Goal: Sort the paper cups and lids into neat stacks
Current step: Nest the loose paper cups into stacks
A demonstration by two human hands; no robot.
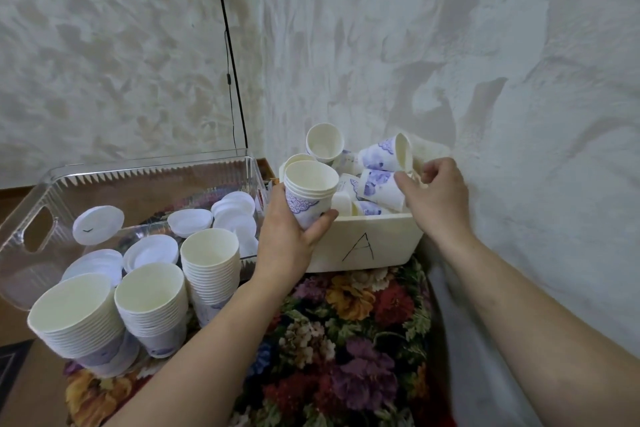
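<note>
Clear bin [41, 184] at left w/ loose lids [98, 224] inside, kept apart from cups. White box marked A [363, 243] by wall holds unsorted cups [379, 189], jumbled on sides. Three finished stacks [149, 308] stand in front of the bin on floral cloth [346, 340], out of reach path. Left hand [287, 239], fingers curled round small nested stack [310, 194], held upright & mouth-up, prob so next cup drops in. Right hand [438, 194] reaching into box, fingertips touching a printed cup; grip not closed yet
</note>
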